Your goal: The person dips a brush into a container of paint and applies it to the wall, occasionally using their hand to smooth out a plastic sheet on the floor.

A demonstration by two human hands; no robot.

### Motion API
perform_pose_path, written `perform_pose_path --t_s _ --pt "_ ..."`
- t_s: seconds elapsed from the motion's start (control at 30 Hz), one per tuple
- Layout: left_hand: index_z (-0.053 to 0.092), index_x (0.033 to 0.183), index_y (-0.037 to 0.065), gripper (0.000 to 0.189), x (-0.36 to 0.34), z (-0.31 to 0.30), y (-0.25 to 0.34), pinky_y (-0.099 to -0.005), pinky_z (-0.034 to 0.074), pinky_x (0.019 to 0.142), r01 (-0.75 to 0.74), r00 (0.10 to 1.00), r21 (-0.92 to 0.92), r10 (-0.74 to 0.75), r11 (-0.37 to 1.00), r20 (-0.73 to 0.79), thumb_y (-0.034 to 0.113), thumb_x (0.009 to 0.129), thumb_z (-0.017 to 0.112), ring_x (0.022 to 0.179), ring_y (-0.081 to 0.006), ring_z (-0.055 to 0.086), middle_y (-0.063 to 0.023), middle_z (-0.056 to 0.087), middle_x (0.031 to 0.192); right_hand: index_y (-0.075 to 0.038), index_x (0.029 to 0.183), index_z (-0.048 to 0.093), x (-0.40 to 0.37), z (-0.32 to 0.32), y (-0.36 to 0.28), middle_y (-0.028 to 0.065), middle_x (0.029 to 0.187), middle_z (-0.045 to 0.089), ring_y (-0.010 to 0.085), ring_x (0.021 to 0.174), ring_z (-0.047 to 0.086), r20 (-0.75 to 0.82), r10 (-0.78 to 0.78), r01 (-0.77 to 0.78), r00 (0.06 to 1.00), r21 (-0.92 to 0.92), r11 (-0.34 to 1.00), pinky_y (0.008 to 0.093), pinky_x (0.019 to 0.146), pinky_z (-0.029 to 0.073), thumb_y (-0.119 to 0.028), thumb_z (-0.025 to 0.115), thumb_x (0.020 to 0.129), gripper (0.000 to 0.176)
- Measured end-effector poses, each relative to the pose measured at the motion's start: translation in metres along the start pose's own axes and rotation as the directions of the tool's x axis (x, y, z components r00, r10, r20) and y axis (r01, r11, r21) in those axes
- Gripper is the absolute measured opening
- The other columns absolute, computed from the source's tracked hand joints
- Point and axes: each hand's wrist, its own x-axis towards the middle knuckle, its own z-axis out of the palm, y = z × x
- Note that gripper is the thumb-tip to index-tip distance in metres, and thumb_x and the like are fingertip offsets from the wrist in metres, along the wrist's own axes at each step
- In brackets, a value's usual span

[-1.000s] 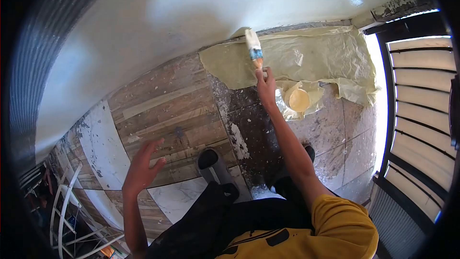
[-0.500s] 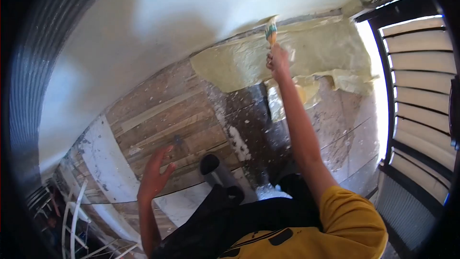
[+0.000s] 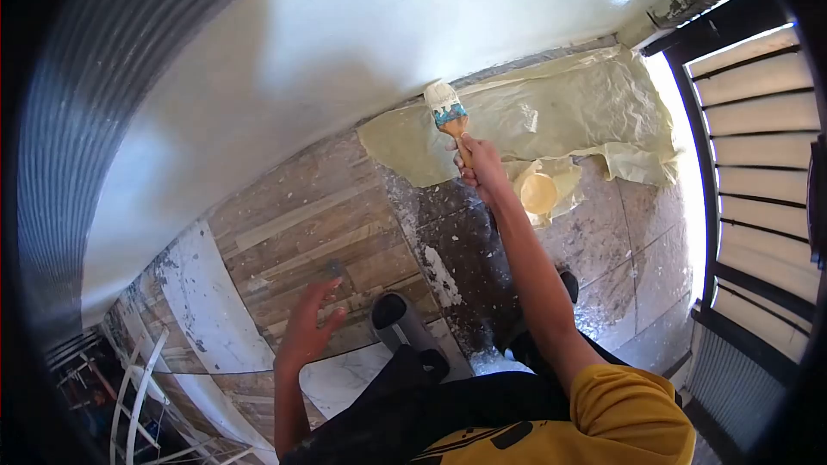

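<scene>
My right hand (image 3: 479, 165) grips the wooden handle of a paintbrush (image 3: 450, 118). The bristles are coated in pale paint, with blue paint on the ferrule, and they meet the bottom of the white wall (image 3: 345, 13). Beneath the brush a yellowish translucent sheet (image 3: 594, 108) lies crumpled along the foot of the wall. Beside my right forearm stands a round container of cream paint (image 3: 538, 193), on another piece of the sheet. My left hand (image 3: 308, 325) hangs over the wood-patterned floor, fingers apart, holding nothing.
Paint-spattered tiles (image 3: 319, 232) of mixed patterns cover the floor. A barred metal door (image 3: 758, 164) stands at right, bright light along its edge. Corrugated metal (image 3: 77, 172) rises at left, above a heap of thin white strips (image 3: 138, 396). My sandalled foot (image 3: 401, 327) is below.
My right hand has brought the paintbrush left and nearer to me along the wall's foot. The paint container, partly behind my arm before, now shows fully. My left hand has shifted slightly right and down.
</scene>
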Motion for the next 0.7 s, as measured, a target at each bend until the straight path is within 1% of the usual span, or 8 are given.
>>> perform_pose_path --t_s 0.17,0.3,0.4,0.47,0.53,0.57,0.63,0.7 --pt "0.054 0.140 0.010 0.049 -0.004 0.001 0.002 -0.0386 0.049 0.099 -0.068 0.998 0.006 0.068 0.998 0.014 0.012 0.094 0.068 0.111 -0.0238 0.062 -0.0120 0.058 0.129 -0.001 0.108 0.061 0.035 -0.008 -0.014 -0.0006 0.064 0.050 0.0051 0.041 0.034 -0.046 -0.033 0.027 0.998 -0.114 0.993 0.0223 0.037 0.027 -0.032 0.044 0.107 0.036" --pt "0.053 0.138 0.009 0.048 -0.015 0.004 -0.008 -0.0388 0.048 0.097 -0.056 0.998 -0.009 0.056 0.998 -0.025 0.013 0.093 0.069 0.107 -0.0272 0.062 -0.0133 0.058 0.127 0.000 0.105 0.061 0.026 0.011 -0.061 -0.0011 0.064 0.050 0.0044 0.040 0.035 -0.023 -0.108 0.100 0.994 -0.216 0.971 0.0223 0.036 0.026 -0.026 0.048 0.105 0.029" --pt "0.054 0.137 0.008 0.047 -0.021 0.008 -0.018 -0.0381 0.048 0.096 -0.032 0.999 -0.039 0.031 0.999 -0.031 0.014 0.093 0.069 0.107 -0.0264 0.061 -0.0131 0.058 0.127 -0.001 0.105 0.062 -0.014 0.025 -0.087 -0.0037 0.062 0.046 0.0030 0.040 0.033 -0.016 -0.252 0.236 0.968 -0.300 0.924 0.0208 0.035 0.024 -0.026 0.051 0.104 0.027" --pt "0.054 0.136 0.008 0.047 -0.024 0.008 -0.022 -0.0377 0.048 0.096 -0.024 0.999 -0.051 0.022 0.998 -0.043 0.014 0.092 0.069 0.107 -0.0261 0.061 -0.0131 0.059 0.127 0.000 0.102 0.066 -0.049 0.026 -0.098 -0.0045 0.061 0.045 0.0039 0.043 0.035 0.056 -0.363 0.366 0.930 -0.237 0.900 0.0226 0.039 0.024 -0.029 0.053 0.102 0.032" --pt "0.055 0.136 0.008 0.046 -0.024 0.007 -0.020 -0.0377 0.048 0.096 -0.018 0.998 -0.061 0.015 0.998 -0.054 0.014 0.092 0.068 0.107 -0.0261 0.062 -0.0137 0.059 0.127 -0.003 0.104 0.066 -0.091 0.038 -0.117 -0.0051 0.060 0.042 0.0027 0.045 0.033 0.039 -0.472 0.463 0.881 -0.282 0.840 0.0211 0.039 0.023 -0.036 0.045 0.106 0.039" --pt "0.055 0.136 0.008 0.046 -0.023 0.008 -0.022 -0.0377 0.048 0.096 -0.007 0.999 -0.072 0.003 0.997 -0.054 0.014 0.092 0.068 0.107 -0.0261 0.062 -0.0137 0.059 0.127 -0.003 0.104 0.066 -0.102 0.041 -0.122 -0.0051 0.060 0.042 0.0027 0.045 0.033 0.047 -0.461 0.454 0.886 -0.289 0.843 0.0211 0.039 0.023 -0.036 0.045 0.106 0.039" --pt "0.055 0.137 0.008 0.047 -0.020 0.010 -0.025 -0.0382 0.049 0.096 -0.020 0.999 -0.049 0.018 0.999 -0.041 0.015 0.093 0.068 0.108 -0.0265 0.062 -0.0142 0.059 0.126 -0.006 0.103 0.065 -0.118 0.043 -0.127 -0.0051 0.059 0.041 0.0028 0.046 0.033 -0.051 -0.592 0.567 0.805 -0.230 0.791 0.0215 0.040 0.023 -0.041 0.038 0.108 0.045" --pt "0.055 0.137 0.008 0.047 -0.016 0.015 -0.022 -0.0386 0.049 0.096 -0.036 0.999 -0.051 0.035 0.998 -0.027 0.016 0.093 0.068 0.108 -0.0267 0.062 -0.0142 0.059 0.126 -0.006 0.103 0.064 -0.114 0.038 -0.113 -0.0045 0.060 0.041 0.0031 0.047 0.033 0.015 -0.647 0.619 0.763 -0.309 0.722 0.0220 0.041 0.024 -0.045 0.034 0.108 0.049"
